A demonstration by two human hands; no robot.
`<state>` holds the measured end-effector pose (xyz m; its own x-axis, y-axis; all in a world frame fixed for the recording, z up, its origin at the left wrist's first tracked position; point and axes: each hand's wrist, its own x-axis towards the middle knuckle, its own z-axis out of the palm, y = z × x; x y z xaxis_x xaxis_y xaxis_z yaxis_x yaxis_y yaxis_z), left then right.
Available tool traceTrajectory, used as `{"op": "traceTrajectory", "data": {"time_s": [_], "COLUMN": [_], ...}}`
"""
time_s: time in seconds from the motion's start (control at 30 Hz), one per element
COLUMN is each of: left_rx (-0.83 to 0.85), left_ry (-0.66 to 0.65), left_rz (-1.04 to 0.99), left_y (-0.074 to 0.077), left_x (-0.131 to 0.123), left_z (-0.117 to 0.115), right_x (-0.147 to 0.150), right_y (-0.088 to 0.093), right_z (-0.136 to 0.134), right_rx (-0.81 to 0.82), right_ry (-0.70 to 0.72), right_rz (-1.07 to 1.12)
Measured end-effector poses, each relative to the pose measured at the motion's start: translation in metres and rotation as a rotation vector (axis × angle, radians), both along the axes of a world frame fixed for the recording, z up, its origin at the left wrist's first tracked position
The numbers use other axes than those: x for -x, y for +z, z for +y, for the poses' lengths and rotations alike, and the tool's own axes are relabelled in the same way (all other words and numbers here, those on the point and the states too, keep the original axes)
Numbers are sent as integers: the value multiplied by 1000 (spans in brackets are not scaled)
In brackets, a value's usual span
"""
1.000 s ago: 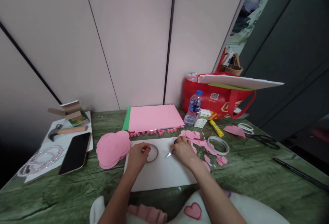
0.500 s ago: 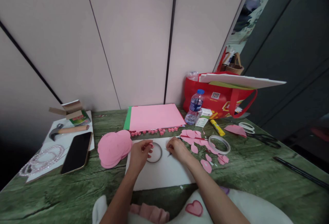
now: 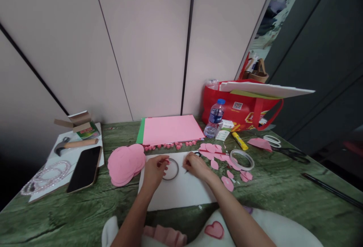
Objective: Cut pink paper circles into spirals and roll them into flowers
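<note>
While a pale panelled wall (image 3: 147, 50) with dark vertical seams fills the back, dark panels (image 3: 320, 50) rise on the right, and a narrow gap between them shows part of another space. Below runs a desk (image 3: 70, 216) with a green, wood-grained top, streaked with darker lines and dim toward its right end. At the back right stands a red bag (image 3: 241, 109), white boards jutting from its mouth; left of it, a stack of pink sheets (image 3: 171, 129) lies near the wall. Closer in, a white sheet (image 3: 178, 196) lies flat beneath both hands, between a pile of pink paper rounds (image 3: 124, 163) and scattered pink petals (image 3: 214, 163). Above this sheet, the right hand (image 3: 195, 164) is curled around scissors (image 3: 197, 154), mostly hidden, with a pointed tip showing below the fingers. Across from it, the left hand (image 3: 157, 166) overlaps a thin dark ring (image 3: 178, 169); whether they touch cannot be told. Its fingertips pinch a tiny pink piece (image 3: 168, 162).
</note>
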<state>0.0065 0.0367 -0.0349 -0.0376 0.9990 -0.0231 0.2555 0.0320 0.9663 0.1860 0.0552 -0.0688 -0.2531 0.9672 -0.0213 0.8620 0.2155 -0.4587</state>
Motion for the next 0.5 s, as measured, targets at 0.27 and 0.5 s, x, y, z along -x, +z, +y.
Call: {"op": "traceTrajectory", "data": {"time_s": [0.27, 0.5], "left_rx": [5, 6], "left_ry": [-14, -24], "left_rz": [11, 3], "left_y": [0, -1], "left_x": [0, -1], "left_z": [0, 0], "right_x": [4, 4], "right_y": [-2, 1], "right_z": [0, -3], "right_rx": [48, 76], "right_ry": [-14, 7], "right_rz": [-86, -85]}}
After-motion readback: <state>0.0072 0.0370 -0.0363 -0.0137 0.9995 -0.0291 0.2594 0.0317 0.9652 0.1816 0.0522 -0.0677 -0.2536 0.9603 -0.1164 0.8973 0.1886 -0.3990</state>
